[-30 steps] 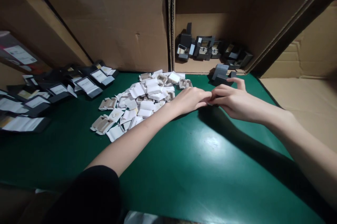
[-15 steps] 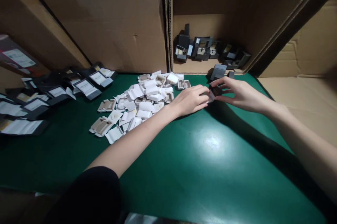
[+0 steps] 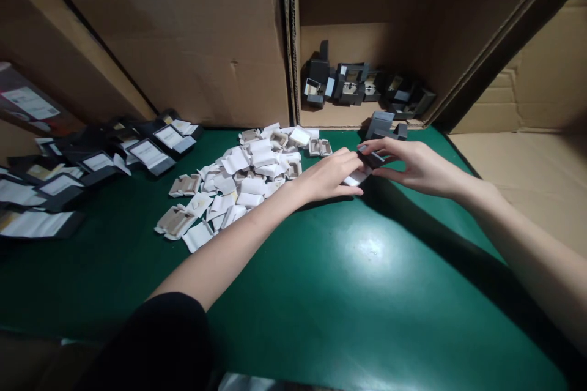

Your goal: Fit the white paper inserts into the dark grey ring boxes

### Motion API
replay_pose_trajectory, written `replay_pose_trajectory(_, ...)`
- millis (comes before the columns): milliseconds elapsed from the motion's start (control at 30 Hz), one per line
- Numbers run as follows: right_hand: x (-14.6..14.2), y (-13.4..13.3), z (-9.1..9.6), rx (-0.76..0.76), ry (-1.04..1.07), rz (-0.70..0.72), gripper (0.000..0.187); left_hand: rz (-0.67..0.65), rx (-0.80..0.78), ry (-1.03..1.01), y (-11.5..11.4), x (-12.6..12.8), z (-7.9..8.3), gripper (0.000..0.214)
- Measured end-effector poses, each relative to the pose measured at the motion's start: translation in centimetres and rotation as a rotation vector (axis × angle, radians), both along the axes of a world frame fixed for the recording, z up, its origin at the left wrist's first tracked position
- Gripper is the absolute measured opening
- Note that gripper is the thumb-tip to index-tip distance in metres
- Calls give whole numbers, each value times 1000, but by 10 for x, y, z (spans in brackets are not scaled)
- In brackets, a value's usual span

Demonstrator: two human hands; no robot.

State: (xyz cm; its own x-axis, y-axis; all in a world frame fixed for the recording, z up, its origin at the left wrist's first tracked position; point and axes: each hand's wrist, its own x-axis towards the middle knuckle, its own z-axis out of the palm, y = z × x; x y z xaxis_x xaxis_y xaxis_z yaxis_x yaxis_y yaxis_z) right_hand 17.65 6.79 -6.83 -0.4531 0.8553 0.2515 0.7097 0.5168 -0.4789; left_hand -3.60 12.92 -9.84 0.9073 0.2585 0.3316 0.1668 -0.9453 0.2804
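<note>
Both hands meet over the green table, right of the white pile. My left hand point(image 3: 331, 175) is closed on a small white box insert point(image 3: 356, 177), which shows below its fingers. Just beside it, my right hand point(image 3: 403, 161) pinches a small dark box point(image 3: 372, 158) between thumb and fingers. The insert lies against the dark box; whether it is partly inside is hidden by the fingers. Behind the right hand, another dark box point(image 3: 381, 124) rests on the table in front of the cardboard opening.
Many loose white inserts point(image 3: 252, 186) lie heaped left of my hands. Dark boxes with white labels point(image 3: 149, 154) are spread at the far left. Several open dark boxes point(image 3: 352, 86) stand inside a large cardboard carton point(image 3: 330, 36) at the back. Flattened cardboard point(image 3: 523, 164) lies at right.
The dark box has tipped and shifted slightly left in my right hand. More of the white insert now shows under my left fingers, and its thumb has moved lower.
</note>
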Motion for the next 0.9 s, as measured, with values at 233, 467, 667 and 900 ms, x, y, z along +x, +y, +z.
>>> replay_pose_trajectory(233,-2,-2,3,-27,3,7,36,-12,34,124,-2,0,4,25)
replay_pose_trajectory(467,-2,-4,1,-25,-44,-19,37,12,90,168,-5,-1,3,17)
replay_pose_trajectory(667,-2,-3,-3,-12,-57,-18,38,56,112,172,-7,2,4,24)
replay_pose_trajectory(900,-4,-2,-2,37,-88,29,36,43,41,222,-2,-1,21,25)
